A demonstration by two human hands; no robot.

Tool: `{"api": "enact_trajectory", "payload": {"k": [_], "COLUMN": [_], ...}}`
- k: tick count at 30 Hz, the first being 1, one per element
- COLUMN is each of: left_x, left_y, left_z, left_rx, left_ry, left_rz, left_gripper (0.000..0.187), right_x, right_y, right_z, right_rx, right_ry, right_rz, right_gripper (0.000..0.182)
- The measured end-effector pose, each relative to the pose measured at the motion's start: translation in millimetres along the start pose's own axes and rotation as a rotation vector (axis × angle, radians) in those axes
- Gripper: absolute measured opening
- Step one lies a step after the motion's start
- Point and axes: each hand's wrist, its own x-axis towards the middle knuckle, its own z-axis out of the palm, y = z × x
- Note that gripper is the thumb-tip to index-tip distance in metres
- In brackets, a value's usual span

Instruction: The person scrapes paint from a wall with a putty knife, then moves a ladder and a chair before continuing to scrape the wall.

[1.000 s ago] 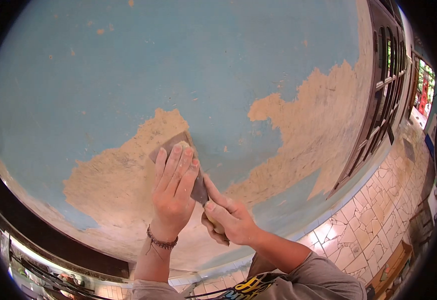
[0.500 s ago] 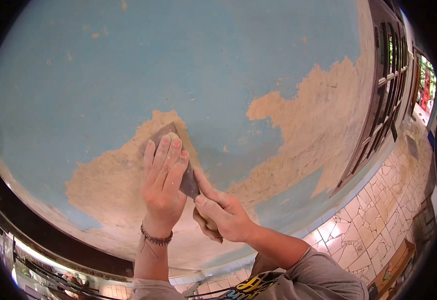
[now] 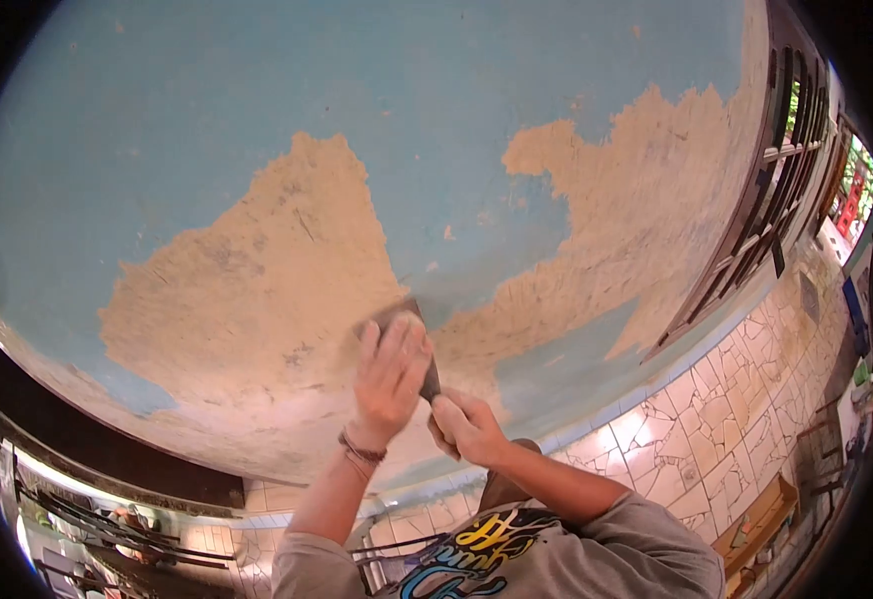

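Note:
A wide grey scraper (image 3: 427, 374) lies with its blade against the wall (image 3: 257, 260), at the lower right edge of a large bare beige patch in the blue paint. My left hand (image 3: 393, 369) presses on the blade, its fingers stretched out side by side and a little blurred. Wrapped round the scraper's handle, my right hand (image 3: 469, 427) is closed just right of the blade. The handle itself is mostly hidden by those fingers. A second beige patch (image 3: 646, 190) spreads over the wall to the right.
A dark barred window (image 3: 776, 160) is at the right. Below the wall runs a floor of irregular pale tiles (image 3: 656, 454), with a wooden box (image 3: 756, 524) at the lower right. A dark beam-like strip (image 3: 107, 449) borders the wall at the lower left.
Both hands and the scraper have moved down the wall and to the right. The upper part of the left beige patch now shows uncovered, and the view has shifted.

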Motion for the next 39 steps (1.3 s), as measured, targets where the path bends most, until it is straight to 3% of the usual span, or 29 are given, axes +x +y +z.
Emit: {"api": "enact_trajectory", "payload": {"k": [3,6,9,24,27,30,39], "left_x": [24,-5,-44,-33,-43,-36,-26], "left_y": [-10,1,22,14,18,18,16], "left_z": [-14,-5,19,13,18,19,13], "left_rx": [-0.018,-0.087,-0.084,-0.093,-0.09,-0.096,-0.125], "left_ry": [0.003,-0.091,-0.196,-0.105,-0.113,-0.107,-0.122], "left_rz": [0.019,-0.039,-0.039,-0.096,-0.096,-0.092,-0.083], "left_gripper": [0.022,0.025,0.028,0.027,0.027,0.027,0.029], "right_x": [8,0,-11,2,-9,0,-4], "right_y": [-29,4,42,25,31,22,20], "right_z": [18,4,-15,1,-5,-2,2], "right_rx": [0.053,0.007,-0.058,-0.049,-0.086,-0.161,-0.057], "right_ry": [0.04,0.061,0.17,0.176,0.182,0.191,0.232], "right_rz": [-0.019,0.045,0.245,0.15,0.226,0.158,0.234], "right_gripper": [0.032,0.035,0.043,0.051,0.052,0.053,0.055]}}
